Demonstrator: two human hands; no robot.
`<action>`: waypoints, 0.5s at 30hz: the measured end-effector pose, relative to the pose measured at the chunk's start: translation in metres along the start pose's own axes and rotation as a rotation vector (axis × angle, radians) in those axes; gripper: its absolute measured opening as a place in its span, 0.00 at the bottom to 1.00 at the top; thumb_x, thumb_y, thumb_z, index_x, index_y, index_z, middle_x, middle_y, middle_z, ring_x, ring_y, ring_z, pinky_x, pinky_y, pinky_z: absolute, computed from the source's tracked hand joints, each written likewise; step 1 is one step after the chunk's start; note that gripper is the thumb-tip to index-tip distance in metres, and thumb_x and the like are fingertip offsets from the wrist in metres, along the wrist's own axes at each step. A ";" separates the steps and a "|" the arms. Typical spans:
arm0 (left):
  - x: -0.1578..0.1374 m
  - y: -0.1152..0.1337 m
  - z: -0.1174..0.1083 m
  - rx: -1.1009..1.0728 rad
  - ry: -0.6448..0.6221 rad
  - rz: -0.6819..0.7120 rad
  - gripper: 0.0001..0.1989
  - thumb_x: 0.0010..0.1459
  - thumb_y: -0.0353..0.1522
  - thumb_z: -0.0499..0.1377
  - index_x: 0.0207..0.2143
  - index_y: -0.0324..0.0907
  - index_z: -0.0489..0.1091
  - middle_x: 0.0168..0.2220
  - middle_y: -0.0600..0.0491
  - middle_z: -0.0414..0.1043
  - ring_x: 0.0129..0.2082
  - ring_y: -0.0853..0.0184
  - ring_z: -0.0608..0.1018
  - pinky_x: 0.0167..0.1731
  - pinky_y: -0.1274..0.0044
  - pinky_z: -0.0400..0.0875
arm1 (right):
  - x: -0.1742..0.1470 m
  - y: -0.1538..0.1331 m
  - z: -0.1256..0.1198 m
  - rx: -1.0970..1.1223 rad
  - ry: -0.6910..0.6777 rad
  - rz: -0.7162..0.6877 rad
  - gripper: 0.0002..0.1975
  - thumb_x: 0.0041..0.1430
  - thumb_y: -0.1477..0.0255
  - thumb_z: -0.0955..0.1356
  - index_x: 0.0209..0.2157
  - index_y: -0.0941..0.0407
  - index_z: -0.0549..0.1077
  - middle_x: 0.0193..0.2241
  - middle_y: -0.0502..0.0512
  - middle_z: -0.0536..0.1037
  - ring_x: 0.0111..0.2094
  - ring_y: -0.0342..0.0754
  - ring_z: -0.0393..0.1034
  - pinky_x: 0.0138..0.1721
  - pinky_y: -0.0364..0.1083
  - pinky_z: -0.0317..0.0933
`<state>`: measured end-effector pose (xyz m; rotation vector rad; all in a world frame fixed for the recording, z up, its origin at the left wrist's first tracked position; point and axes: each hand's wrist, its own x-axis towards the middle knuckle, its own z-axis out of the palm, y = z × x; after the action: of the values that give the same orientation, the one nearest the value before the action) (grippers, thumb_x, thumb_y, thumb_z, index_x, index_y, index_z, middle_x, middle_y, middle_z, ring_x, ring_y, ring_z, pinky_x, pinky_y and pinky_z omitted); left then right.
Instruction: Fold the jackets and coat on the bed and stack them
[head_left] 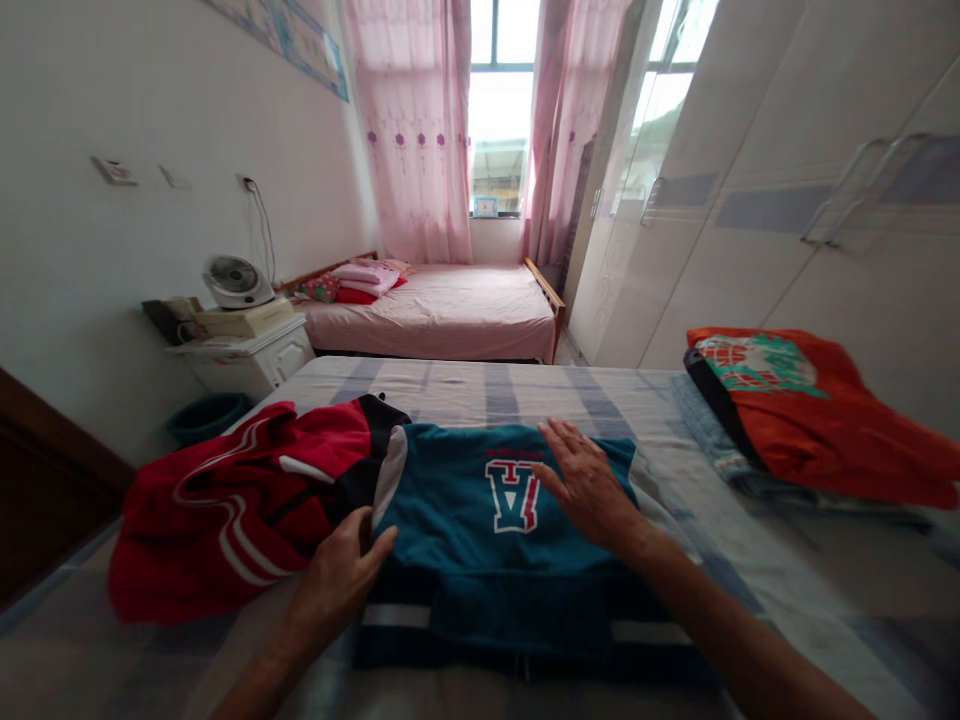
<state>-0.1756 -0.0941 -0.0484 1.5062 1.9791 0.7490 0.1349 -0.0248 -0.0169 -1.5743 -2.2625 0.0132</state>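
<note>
A teal sweatshirt [450, 510] with a white and red letter A on it lies folded on the bed in front of me. Its lower part is darker, with white stripes, and grey cloth shows at its sides. My right hand [581, 475] rests flat on the sweatshirt, fingers stretched out, just right of the letter. At the left edge of the garment is my left hand [337, 565], thumb and forefinger apart; its other fingers are partly hidden. Close by on the left lies a rumpled red and black jacket [217, 510] with white stripes.
A folded stack with an orange garment [840, 430] on top and jeans [712, 440] below sits at the right on the striped bedsheet [510, 390]. Beyond are a pink bed [457, 310], a fan [236, 282] on a white cabinet [281, 355], and a wardrobe [750, 270] along the right.
</note>
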 end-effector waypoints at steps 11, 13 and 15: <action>-0.015 0.031 -0.006 -1.100 -0.405 -0.339 0.23 0.45 0.33 0.65 0.45 0.38 0.67 0.32 0.51 0.78 0.33 0.59 0.80 0.35 0.71 0.73 | 0.011 -0.013 0.045 -0.007 -0.162 0.043 0.30 0.61 0.57 0.58 0.61 0.57 0.57 0.63 0.61 0.52 0.63 0.57 0.46 0.60 0.57 0.42; -0.016 0.041 -0.005 -1.145 -0.377 -0.306 0.27 0.45 0.32 0.64 0.50 0.39 0.65 0.33 0.51 0.78 0.33 0.59 0.80 0.34 0.71 0.73 | 0.000 -0.018 0.037 -0.002 -0.137 0.033 0.30 0.61 0.57 0.58 0.61 0.55 0.55 0.64 0.58 0.49 0.64 0.56 0.42 0.61 0.58 0.40; -0.016 0.052 -0.005 -1.155 -0.372 -0.273 0.30 0.45 0.33 0.63 0.53 0.40 0.63 0.33 0.52 0.78 0.32 0.59 0.80 0.33 0.72 0.73 | -0.016 -0.025 0.031 0.034 -0.130 0.007 0.30 0.61 0.57 0.58 0.62 0.55 0.55 0.64 0.57 0.48 0.65 0.56 0.38 0.62 0.58 0.35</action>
<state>-0.1404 -0.0989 -0.0061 0.5897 1.0556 1.1007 0.1079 -0.0424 -0.0450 -1.6062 -2.3422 0.1589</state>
